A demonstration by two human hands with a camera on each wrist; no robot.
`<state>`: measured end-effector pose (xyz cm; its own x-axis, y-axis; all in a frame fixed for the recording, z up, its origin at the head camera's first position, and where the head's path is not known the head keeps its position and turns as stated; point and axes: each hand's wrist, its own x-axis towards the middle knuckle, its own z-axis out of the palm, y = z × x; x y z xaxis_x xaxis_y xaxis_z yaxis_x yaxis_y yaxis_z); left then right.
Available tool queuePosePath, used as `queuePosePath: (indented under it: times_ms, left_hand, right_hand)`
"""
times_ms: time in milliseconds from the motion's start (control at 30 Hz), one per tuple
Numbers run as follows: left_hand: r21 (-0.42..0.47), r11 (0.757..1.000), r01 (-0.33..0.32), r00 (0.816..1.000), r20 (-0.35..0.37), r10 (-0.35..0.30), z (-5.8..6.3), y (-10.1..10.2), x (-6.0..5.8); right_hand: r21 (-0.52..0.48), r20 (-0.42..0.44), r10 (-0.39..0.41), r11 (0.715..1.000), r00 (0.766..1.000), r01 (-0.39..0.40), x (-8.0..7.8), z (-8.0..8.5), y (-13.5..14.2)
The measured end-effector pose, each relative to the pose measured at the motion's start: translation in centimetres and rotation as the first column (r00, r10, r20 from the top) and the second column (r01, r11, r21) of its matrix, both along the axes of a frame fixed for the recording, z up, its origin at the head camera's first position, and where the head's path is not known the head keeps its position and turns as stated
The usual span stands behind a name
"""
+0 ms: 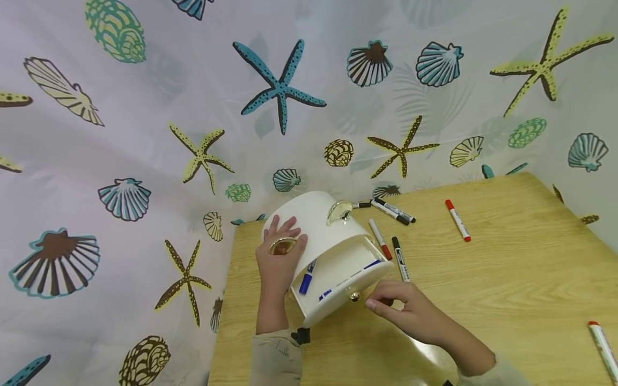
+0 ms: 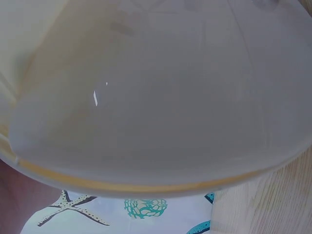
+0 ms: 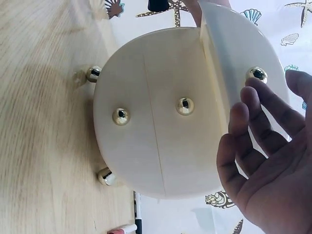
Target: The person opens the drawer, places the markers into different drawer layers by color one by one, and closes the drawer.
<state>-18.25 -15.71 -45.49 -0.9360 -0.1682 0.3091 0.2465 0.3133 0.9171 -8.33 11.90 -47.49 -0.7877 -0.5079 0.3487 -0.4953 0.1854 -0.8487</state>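
Observation:
A white rounded drawer box (image 1: 314, 220) with gold trim stands on the table, its top drawer (image 1: 345, 292) pulled out. Blue-capped markers (image 1: 306, 283) lie inside the drawer. My left hand (image 1: 277, 268) rests on top of the box with fingers spread, around a gold-rimmed ear-shaped piece (image 1: 282, 246). Beside the drawer's gold knob (image 1: 354, 296) is my right hand (image 1: 410, 308), its fingers loosely bent and holding nothing. The right wrist view shows those fingertips right at the knob (image 3: 256, 74), with two more knobs on closed drawers below. The box's glossy white surface (image 2: 161, 107) fills the left wrist view.
Behind and right of the box lie several black-capped markers (image 1: 401, 257) and a red-capped one (image 1: 380, 238). Farther right are two red-capped markers (image 1: 457, 220), one near the right edge (image 1: 603, 351). A shell-patterned cloth (image 1: 193, 107) hangs behind the wooden table (image 1: 483, 279).

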Motion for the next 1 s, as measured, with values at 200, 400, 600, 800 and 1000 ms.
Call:
queuePosePath:
  times_ms: [200,400,600,800,1000]
  left_hand:
    - [-0.001,1.0,-0.003,1.0,0.011,0.003,0.0,0.1,0.1]
    - [0.001,1.0,-0.001,1.0,0.008,0.001,0.0,0.1,0.1]
    - [0.004,1.0,-0.002,1.0,0.007,0.002,0.2,0.1,0.1]
    - [0.008,1.0,0.002,1.0,0.011,-0.002,0.2,0.1,0.1]
    - [0.024,1.0,0.014,1.0,-0.005,-0.014,0.1,0.0,0.1]
  right_hand:
    - [-0.003,0.14,0.108,0.994,0.984,-0.109,-0.1,-0.9,-0.7]
    - [-0.03,0.217,0.176,0.984,0.96,-0.174,-0.2,-1.1,-1.5]
    - [-0.06,0.299,0.192,0.981,0.935,-0.182,-0.7,-0.8,-2.0]
    - [-0.056,0.364,0.152,0.988,0.919,-0.141,-1.1,-0.9,-2.4]
    - [-0.065,0.382,0.136,0.991,0.914,-0.12,-1.3,-1.0,-2.7]
